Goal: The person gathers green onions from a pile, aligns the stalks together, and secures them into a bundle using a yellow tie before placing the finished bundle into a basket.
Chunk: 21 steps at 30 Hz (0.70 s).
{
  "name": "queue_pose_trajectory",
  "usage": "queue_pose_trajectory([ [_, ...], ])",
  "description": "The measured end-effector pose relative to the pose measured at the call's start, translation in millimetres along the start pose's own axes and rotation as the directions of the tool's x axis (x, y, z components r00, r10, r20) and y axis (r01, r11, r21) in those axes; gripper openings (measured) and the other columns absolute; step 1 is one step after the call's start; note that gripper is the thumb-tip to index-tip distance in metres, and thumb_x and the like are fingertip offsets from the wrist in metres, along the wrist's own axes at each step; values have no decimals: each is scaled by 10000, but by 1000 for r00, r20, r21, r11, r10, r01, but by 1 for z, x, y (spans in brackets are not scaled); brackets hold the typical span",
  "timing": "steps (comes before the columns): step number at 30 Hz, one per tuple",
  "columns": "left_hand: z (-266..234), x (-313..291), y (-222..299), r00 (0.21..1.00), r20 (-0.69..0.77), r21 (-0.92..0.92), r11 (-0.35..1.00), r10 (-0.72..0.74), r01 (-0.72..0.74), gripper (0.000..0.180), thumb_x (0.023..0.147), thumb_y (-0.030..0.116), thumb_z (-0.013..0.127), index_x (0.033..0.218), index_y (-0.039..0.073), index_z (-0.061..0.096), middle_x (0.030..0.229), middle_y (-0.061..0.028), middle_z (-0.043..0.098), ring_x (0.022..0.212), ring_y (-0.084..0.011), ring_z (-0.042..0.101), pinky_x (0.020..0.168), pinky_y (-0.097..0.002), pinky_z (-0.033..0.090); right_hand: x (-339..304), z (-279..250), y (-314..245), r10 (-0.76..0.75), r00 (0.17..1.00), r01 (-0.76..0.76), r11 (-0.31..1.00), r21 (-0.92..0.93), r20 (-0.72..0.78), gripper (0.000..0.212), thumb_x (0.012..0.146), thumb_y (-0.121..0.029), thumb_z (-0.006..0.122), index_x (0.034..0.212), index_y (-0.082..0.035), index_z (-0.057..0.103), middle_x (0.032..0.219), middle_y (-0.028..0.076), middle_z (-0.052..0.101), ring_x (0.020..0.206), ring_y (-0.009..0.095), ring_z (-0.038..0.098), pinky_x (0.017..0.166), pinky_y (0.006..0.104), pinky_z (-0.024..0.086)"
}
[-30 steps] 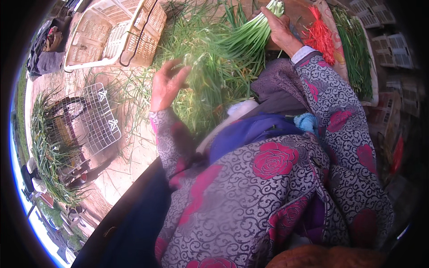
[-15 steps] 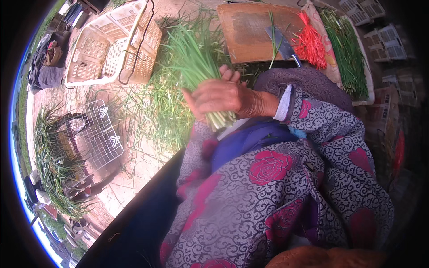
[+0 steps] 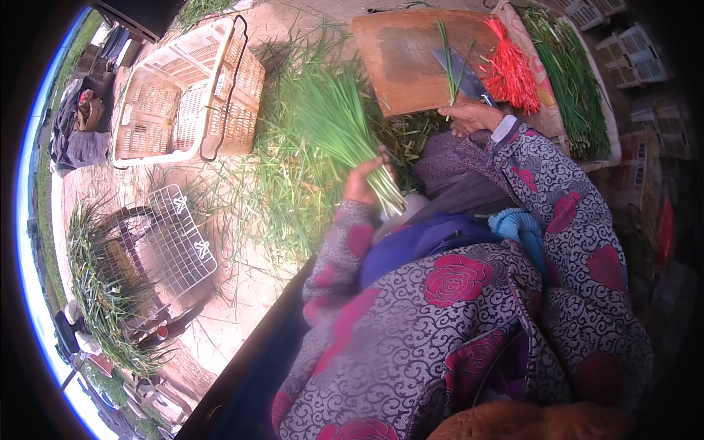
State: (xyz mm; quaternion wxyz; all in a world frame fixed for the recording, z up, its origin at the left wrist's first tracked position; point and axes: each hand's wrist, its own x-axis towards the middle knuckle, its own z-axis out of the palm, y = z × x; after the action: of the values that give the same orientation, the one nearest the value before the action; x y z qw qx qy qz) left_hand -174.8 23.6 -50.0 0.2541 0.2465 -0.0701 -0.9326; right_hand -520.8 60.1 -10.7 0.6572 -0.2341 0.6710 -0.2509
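Note:
My left hand is wrapped round the pale stem ends of a bunch of garlic chives, whose green leaves fan out away from me. To the right, my right hand is at the near edge of a wooden board. Its thumb and fingers close on the lower ends of a few loose chive stalks that lie across the board. Just beyond that hand rests a cleaver, partly under the stalks. A bundle of red plastic ties lies to its right.
A white plastic crate stands at the far left, with a wire basket nearer. Cut leaves litter the ground. More chives are heaped at the far right, and a light blue knitted item hangs at my waist.
My right hand has left the bunch and moved right to the stalks at the board's edge. My left hand keeps the bunch, which now lies a little further right.

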Motion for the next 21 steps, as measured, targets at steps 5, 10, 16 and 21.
queue_pose_trajectory([
  [5,20,0,3,998,-67,127,992,-8,16,378,808,-27,657,1174,3,568,1012,-115,678,836,-236,673,697,-369,591,54,-18,36,-7,992,-41,926,374,125,411,977,-269,625,1317,-86,482,1089,122,633,994,285,663,852,421,557],
  [10,18,1,10,998,-58,239,971,35,-20,381,813,-17,655,1180,-3,556,1069,-140,682,877,-254,679,722,-388,592,54,4,23,-61,997,69,956,285,-37,352,1004,-326,570,1229,-58,537,1019,101,663,886,217,680,772,371,568],
  [16,7,25,20,1000,-5,101,995,-20,21,446,877,95,612,1292,-39,515,1184,-194,648,1051,-324,648,899,-452,559,-34,118,-40,-218,911,270,957,-106,351,359,963,-374,587,935,-20,644,803,72,652,671,140,645,552,267,524],
  [21,47,10,22,1000,-7,4,1000,-6,6,383,907,159,625,1234,-31,567,1028,-128,664,964,-259,651,867,-422,553,-33,132,-17,-444,754,573,805,-154,484,402,960,-358,564,759,-22,655,662,54,636,550,132,623,465,265,461],
])
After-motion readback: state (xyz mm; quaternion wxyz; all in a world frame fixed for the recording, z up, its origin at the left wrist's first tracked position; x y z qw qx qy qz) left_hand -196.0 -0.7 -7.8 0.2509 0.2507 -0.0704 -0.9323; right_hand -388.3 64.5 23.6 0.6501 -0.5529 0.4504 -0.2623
